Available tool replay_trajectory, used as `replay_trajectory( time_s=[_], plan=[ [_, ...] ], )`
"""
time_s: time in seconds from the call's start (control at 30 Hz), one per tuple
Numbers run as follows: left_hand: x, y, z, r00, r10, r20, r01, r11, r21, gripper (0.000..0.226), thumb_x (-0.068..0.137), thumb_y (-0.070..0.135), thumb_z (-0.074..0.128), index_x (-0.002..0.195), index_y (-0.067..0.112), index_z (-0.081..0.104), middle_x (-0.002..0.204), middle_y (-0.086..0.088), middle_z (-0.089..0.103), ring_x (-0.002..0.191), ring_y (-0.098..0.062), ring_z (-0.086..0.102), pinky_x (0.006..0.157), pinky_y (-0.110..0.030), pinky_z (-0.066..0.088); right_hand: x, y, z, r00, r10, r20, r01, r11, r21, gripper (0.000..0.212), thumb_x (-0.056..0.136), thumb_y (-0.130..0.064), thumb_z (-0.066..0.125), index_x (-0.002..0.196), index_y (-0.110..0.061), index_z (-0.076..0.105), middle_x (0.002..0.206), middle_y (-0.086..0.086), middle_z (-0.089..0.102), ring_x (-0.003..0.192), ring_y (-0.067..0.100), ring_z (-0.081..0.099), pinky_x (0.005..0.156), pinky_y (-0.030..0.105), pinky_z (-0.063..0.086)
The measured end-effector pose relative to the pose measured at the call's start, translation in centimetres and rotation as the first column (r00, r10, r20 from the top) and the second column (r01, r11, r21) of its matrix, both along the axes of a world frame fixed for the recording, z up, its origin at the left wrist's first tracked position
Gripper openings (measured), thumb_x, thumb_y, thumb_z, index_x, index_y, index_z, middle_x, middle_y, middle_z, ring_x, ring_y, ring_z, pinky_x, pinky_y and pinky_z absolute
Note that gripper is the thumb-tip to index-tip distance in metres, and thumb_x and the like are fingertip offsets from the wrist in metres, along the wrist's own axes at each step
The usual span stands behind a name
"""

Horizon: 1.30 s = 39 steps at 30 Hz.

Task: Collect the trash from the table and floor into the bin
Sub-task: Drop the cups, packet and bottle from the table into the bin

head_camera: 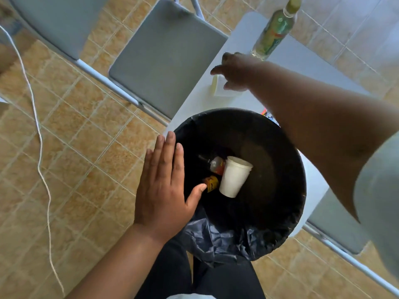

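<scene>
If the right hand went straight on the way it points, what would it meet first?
Probably the pale cup lying on the white table, just under the spread fingers of the right hand. Depth is unclear; passing above it, the hand would next reach the grey chair seat.

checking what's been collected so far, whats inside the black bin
In the bin a white paper cup lies on its side, next to a small bottle and a yellow-labelled item. The left hand covers part of the rim, and anything beneath the cup is hidden.
</scene>
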<state>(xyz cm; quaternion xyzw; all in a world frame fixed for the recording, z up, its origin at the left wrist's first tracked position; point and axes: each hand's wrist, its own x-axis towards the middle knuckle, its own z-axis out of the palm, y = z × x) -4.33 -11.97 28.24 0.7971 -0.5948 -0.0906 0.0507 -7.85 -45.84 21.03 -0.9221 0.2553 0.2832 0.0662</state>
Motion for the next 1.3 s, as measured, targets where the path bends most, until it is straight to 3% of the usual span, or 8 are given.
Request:
replay_trajectory(
  time_s=[0.13, 0.3, 0.5, 0.7, 0.83, 1.0, 1.17, 1.3],
  plan=[
    [0.1, 0.1, -0.2, 1.000, 0.000, -0.017, 0.000, 1.000, -0.014, 0.084, 0.094, 0.052, 0.051, 0.150, -0.007, 0.030, 0.161, -0.025, 0.019, 0.152, -0.039, 0.014, 0.120, -0.056, 0.022, 0.7, -0.2, -3.0, 0.972, 0.165, -0.166, -0.166, 0.986, 0.007, 0.058, 0.094, -0.029, 0.062, 0.146, -0.035, 0.038, 0.141, 0.016, 0.041, 0.122, 0.041, 0.048, 0.080, 0.043, 0.049],
    [0.1, 0.0, 0.0, 1.000, -0.001, -0.020, 0.001, 1.000, -0.017, 0.083, 0.094, 0.051, 0.052, 0.150, -0.006, 0.030, 0.161, -0.025, 0.019, 0.151, -0.039, 0.015, 0.120, -0.056, 0.023, -0.7, -0.4, -3.7, 0.986, 0.167, -0.028, -0.168, 0.985, -0.041, 0.031, 0.099, -0.026, 0.054, 0.126, -0.012, 0.059, 0.116, 0.019, 0.055, 0.103, 0.042, 0.059, 0.065, 0.033, 0.040],
    [0.0, -0.1, 0.2, 1.000, 0.004, 0.000, -0.004, 1.000, 0.000, 0.084, 0.094, 0.053, 0.048, 0.151, -0.005, 0.029, 0.162, -0.023, 0.017, 0.152, -0.037, 0.013, 0.120, -0.055, 0.022, -3.9, -0.4, 0.9, 0.955, -0.111, 0.277, 0.106, 0.994, 0.036, 0.028, 0.097, -0.027, 0.056, 0.115, -0.007, 0.064, 0.115, 0.021, 0.057, 0.100, 0.041, 0.061, 0.080, 0.043, 0.051],
    [0.1, -0.1, 0.2, 1.000, 0.006, 0.017, -0.007, 0.999, 0.035, 0.085, 0.093, 0.055, 0.046, 0.153, -0.002, 0.026, 0.164, -0.021, 0.013, 0.153, -0.035, 0.008, 0.122, -0.052, 0.017, -8.6, 4.3, 10.1, 0.514, -0.385, 0.767, 0.420, 0.892, 0.166, 0.029, 0.091, -0.034, 0.060, 0.107, -0.010, 0.068, 0.113, 0.012, 0.066, 0.095, 0.030, 0.064, 0.080, 0.036, 0.053],
    [0.1, -0.1, 0.5, 1.000, -0.003, -0.014, 0.004, 0.998, 0.057, 0.086, 0.094, 0.058, 0.041, 0.153, -0.002, 0.022, 0.165, -0.021, 0.009, 0.153, -0.035, 0.005, 0.123, -0.053, 0.015, -12.6, 12.6, 15.8, 0.270, -0.455, 0.848, 0.483, 0.826, 0.290, 0.027, 0.091, -0.027, 0.066, 0.107, -0.006, 0.067, 0.111, 0.009, 0.067, 0.089, 0.016, 0.064, 0.074, 0.018, 0.054],
    [-0.1, -0.1, 0.6, 1.000, -0.002, -0.009, 0.002, 0.999, 0.049, 0.086, 0.096, 0.059, 0.036, 0.153, -0.003, 0.023, 0.164, -0.022, 0.010, 0.153, -0.035, 0.007, 0.123, -0.051, 0.016, -15.7, 21.6, 14.0, 0.303, -0.628, 0.717, 0.551, 0.729, 0.406, 0.026, 0.088, -0.031, 0.070, 0.105, -0.011, 0.067, 0.097, 0.001, 0.067, 0.070, 0.012, 0.060, 0.068, 0.021, 0.050],
    [-0.1, -0.2, 0.5, 1.000, 0.002, 0.016, -0.003, 0.999, 0.045, 0.086, 0.095, 0.060, 0.038, 0.153, -0.001, 0.025, 0.165, -0.020, 0.011, 0.153, -0.034, 0.008, 0.123, -0.049, 0.015, -15.7, 24.9, 9.3, 0.513, -0.744, 0.429, 0.607, 0.667, 0.432, 0.044, 0.093, -0.046, 0.059, 0.131, -0.024, 0.053, 0.121, 0.005, 0.064, 0.098, 0.022, 0.064, 0.082, 0.041, 0.055],
    [-0.1, -0.2, 0.4, 0.999, -0.002, 0.035, 0.001, 0.999, 0.040, 0.085, 0.095, 0.060, 0.036, 0.153, -0.002, 0.025, 0.165, -0.021, 0.011, 0.153, -0.034, 0.008, 0.123, -0.049, 0.016, -15.8, 23.9, 9.0, 0.437, -0.720, 0.539, 0.596, 0.681, 0.426, 0.043, 0.092, -0.042, 0.062, 0.129, -0.020, 0.058, 0.115, 0.005, 0.067, 0.093, 0.018, 0.066, 0.084, 0.033, 0.053]
  ],
)
